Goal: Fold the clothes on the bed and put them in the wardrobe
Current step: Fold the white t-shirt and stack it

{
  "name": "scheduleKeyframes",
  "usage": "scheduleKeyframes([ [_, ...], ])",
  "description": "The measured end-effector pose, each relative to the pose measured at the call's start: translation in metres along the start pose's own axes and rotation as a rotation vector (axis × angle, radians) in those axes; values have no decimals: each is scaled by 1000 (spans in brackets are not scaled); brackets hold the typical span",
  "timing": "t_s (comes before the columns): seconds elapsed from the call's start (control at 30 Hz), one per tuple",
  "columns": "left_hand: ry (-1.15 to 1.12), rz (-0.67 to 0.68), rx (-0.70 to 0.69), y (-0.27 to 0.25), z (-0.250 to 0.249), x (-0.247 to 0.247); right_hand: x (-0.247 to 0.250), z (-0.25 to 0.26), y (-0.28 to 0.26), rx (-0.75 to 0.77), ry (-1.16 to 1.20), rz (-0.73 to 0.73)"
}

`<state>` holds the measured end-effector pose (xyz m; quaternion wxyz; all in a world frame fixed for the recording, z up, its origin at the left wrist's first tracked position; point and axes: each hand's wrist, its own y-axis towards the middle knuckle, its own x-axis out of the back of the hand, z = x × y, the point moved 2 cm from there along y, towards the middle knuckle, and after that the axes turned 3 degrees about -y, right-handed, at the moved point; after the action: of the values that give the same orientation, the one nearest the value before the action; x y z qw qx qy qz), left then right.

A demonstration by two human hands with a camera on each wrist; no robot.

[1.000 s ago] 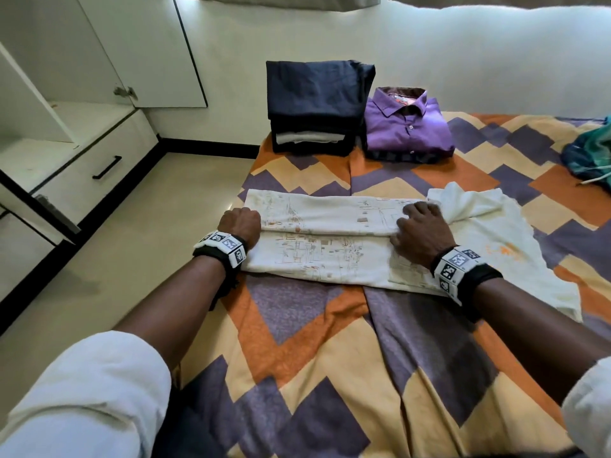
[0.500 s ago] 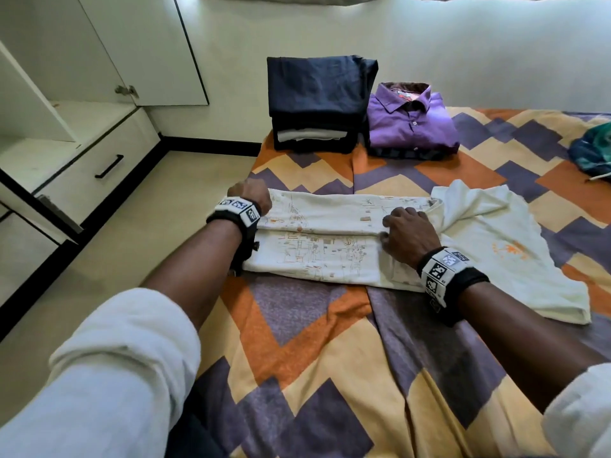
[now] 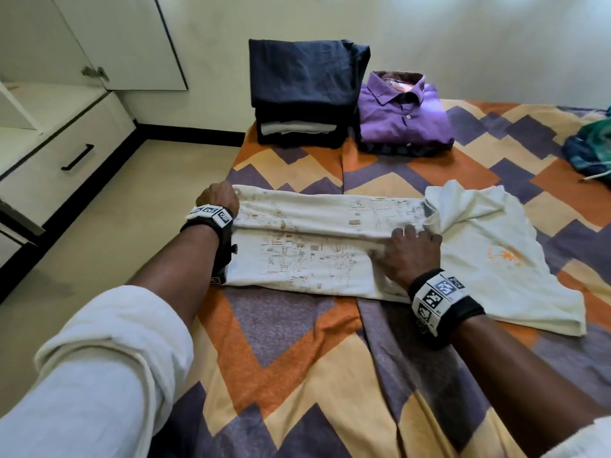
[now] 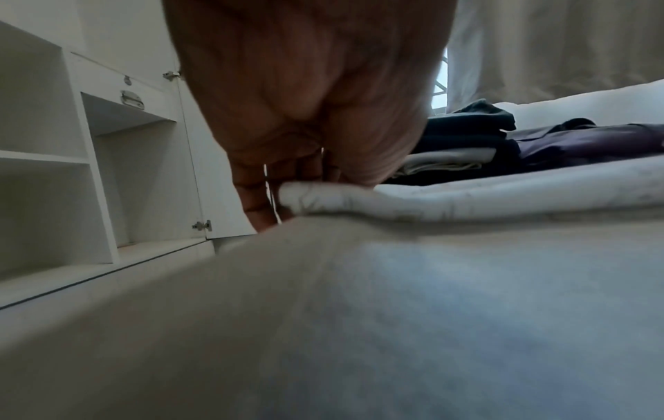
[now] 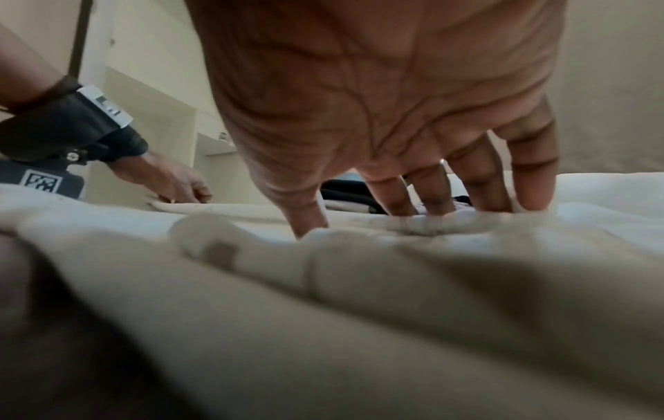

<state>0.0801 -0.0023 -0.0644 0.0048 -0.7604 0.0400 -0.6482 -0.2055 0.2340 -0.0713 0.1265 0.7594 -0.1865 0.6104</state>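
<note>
A cream printed T-shirt (image 3: pixel 314 246) lies across the patterned bed (image 3: pixel 297 358), its body folded into a long band and its right part still spread out. My left hand (image 3: pixel 218 200) is at the band's far left corner. In the left wrist view its curled fingers (image 4: pixel 258 199) pinch the folded edge of the T-shirt (image 4: pixel 467 199). My right hand (image 3: pixel 408 247) lies on the band's right part. The right wrist view has its straight, spread fingers (image 5: pixel 532 187) pressing down on the cloth (image 5: pixel 395 284).
A folded dark stack (image 3: pixel 304 94) and a folded purple shirt (image 3: pixel 403 120) sit at the bed's far edge. A teal garment (image 3: pixel 591 150) lies at the far right. The white wardrobe (image 3: pixel 39 104) stands open to the left, with a drawer (image 3: pixel 66 160) below its shelf.
My left hand has moved from the middle of the shirt's left end up to its far corner and taken hold of the edge. My right hand stays pressed on the fold.
</note>
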Motion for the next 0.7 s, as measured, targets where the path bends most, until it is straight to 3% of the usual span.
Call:
scheduleKeyframes([
  [0.1, 92, -40, 2, -8, -16, 3, 2, -4, -7, -37, 6, 30],
  [0.2, 39, -110, -275, -29, -65, 14, 22, -13, -5, -37, 230, -171],
  [0.27, -105, -4, -514, -61, -110, 11, 37, -35, 8, -90, 423, -247],
  [0.37, -233, 205, -708, -115, -175, -9, 47, -82, 39, -271, 645, -149],
  [0.47, -101, 378, -762, -151, -222, -39, 42, -114, 62, -391, 601, -47],
  [0.6, 73, 363, -770, -160, -241, -57, 46, -107, 87, -346, 585, -60],
  [0.7, 85, 353, -790, -157, -240, -59, 40, -84, 93, -271, 531, 57],
])
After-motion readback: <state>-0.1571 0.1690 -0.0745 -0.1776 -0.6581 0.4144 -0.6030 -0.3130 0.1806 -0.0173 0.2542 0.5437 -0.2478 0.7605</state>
